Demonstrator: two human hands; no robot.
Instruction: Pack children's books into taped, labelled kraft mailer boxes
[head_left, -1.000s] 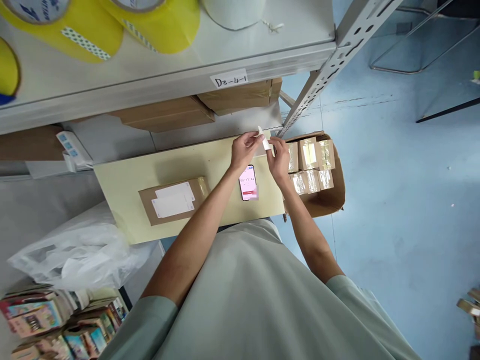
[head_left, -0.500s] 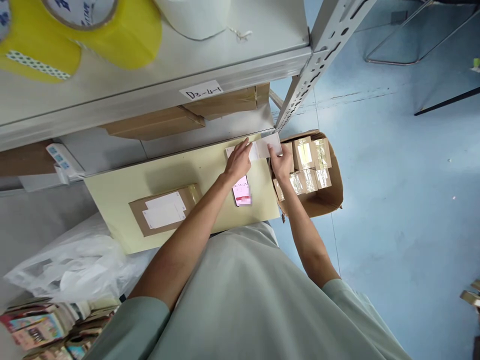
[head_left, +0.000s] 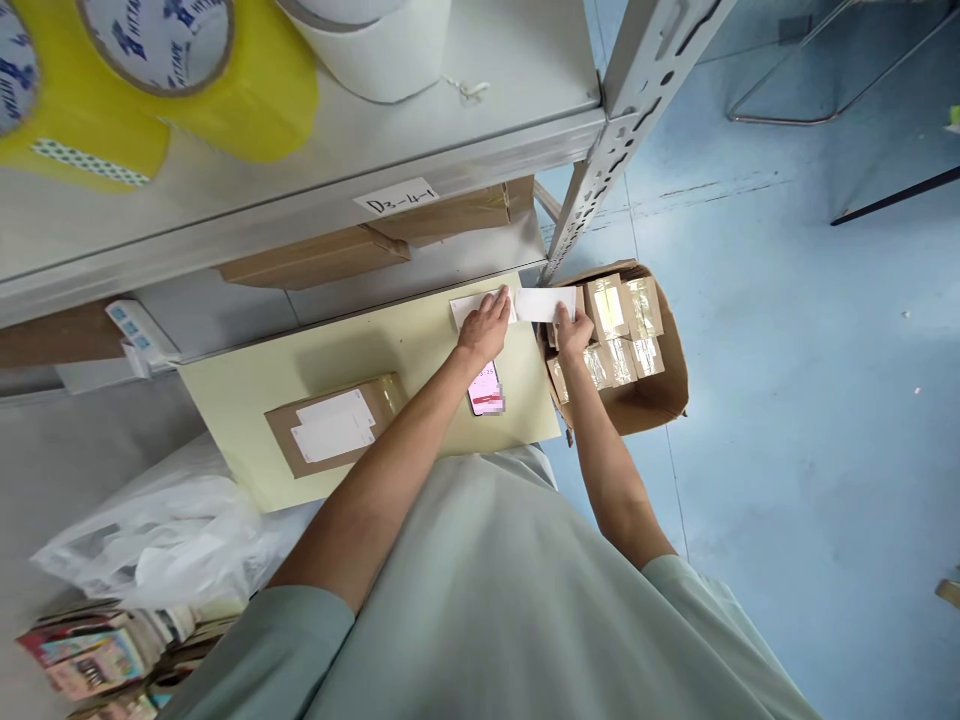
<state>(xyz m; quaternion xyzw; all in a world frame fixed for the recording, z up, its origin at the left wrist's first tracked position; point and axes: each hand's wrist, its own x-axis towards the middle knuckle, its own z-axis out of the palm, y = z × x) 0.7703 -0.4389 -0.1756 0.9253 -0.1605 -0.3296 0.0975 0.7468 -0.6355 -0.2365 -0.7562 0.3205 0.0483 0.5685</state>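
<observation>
My left hand (head_left: 485, 326) lies on a white paper slip (head_left: 466, 306) at the far edge of the pale yellow board, fingers stretched out over it. My right hand (head_left: 574, 331) pinches the right end of a second white slip, which looks like a label (head_left: 545, 304), between thumb and fingers. This label reaches past the board's right end, over the carton's edge. Just below my left hand a phone (head_left: 486, 391) with a pink screen rests on the board. To the left is a flat brown cardboard box (head_left: 281, 425) with white labels (head_left: 334, 425) on top.
An open carton (head_left: 673, 375) holding several small taped boxes (head_left: 609, 305) stands right of the board (head_left: 225, 400). Above is a grey shelf (head_left: 517, 70) with yellow tape rolls (head_left: 277, 110) and a perforated post (head_left: 637, 95). A plastic bag (head_left: 150, 540) and books (head_left: 97, 660) are lower left.
My right hand has moved slightly right, drawing the label out further over the carton. The label now lies straighter. My left hand stays on the other slip, its fingers flatter.
</observation>
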